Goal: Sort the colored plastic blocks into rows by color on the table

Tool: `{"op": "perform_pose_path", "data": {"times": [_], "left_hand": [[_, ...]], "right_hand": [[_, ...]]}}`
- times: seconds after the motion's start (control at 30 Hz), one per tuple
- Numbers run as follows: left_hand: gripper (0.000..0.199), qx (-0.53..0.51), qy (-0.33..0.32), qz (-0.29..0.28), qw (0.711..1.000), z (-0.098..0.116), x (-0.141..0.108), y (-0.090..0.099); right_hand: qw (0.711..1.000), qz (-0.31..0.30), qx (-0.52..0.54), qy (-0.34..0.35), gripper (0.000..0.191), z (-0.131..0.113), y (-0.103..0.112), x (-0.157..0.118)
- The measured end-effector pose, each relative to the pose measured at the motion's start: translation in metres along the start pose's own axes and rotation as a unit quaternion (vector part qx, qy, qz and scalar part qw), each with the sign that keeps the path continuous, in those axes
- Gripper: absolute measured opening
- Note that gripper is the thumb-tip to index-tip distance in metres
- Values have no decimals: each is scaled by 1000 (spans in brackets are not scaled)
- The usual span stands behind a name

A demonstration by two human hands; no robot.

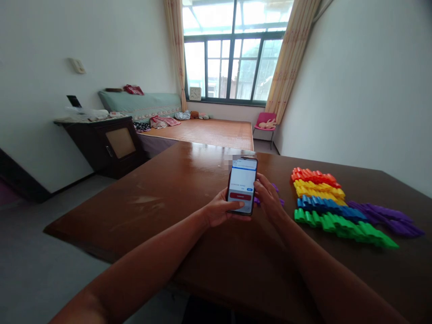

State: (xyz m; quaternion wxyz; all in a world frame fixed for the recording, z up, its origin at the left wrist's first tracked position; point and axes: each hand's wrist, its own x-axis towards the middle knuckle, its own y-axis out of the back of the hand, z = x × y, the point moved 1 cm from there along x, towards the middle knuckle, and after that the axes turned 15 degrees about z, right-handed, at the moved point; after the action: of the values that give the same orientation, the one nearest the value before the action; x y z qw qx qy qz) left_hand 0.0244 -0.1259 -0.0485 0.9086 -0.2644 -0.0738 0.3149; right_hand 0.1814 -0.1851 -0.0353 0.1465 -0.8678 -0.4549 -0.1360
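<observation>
A smartphone (242, 185) is held upright over the table, its lit screen toward me, with a white panel, a small blue button and a dark red bar. My left hand (220, 209) grips its lower left part, the thumb lying across the bottom of the screen. Against the phone's right edge is my right hand (269, 198), its fingers bent at that side and partly hidden behind it. Purple pieces (281, 202) show on the table just behind my right hand, mostly covered.
Rows of red (315, 177), yellow (319, 191), blue (332, 209) and green plastic pieces (340, 225) lie on the brown table (141, 211) to the right, beside more purple pieces (384, 218). Beyond stand a bed (216, 130), a dark cabinet (116, 146) and a pink chair (265, 120).
</observation>
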Motion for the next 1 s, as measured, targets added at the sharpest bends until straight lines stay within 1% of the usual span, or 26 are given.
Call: {"op": "perform_pose_path", "data": {"times": [0.2,0.57,0.77,1.0], "left_hand": [[51,-14,-1,8,1000,0,1,2],[51,-11,-3,13,1000,-1,2,2],[47,-12,-4,17,1000,-1,2,2],[47,-15,-4,21,1000,-2,3,2]], "right_hand": [[1000,-4,-4,-1,37,0,-3,-3],[1000,-7,-6,1,37,1,-4,-4],[1000,-5,-14,6,39,1,-4,-5],[1000,-14,-23,13,36,-3,-4,-6]]}}
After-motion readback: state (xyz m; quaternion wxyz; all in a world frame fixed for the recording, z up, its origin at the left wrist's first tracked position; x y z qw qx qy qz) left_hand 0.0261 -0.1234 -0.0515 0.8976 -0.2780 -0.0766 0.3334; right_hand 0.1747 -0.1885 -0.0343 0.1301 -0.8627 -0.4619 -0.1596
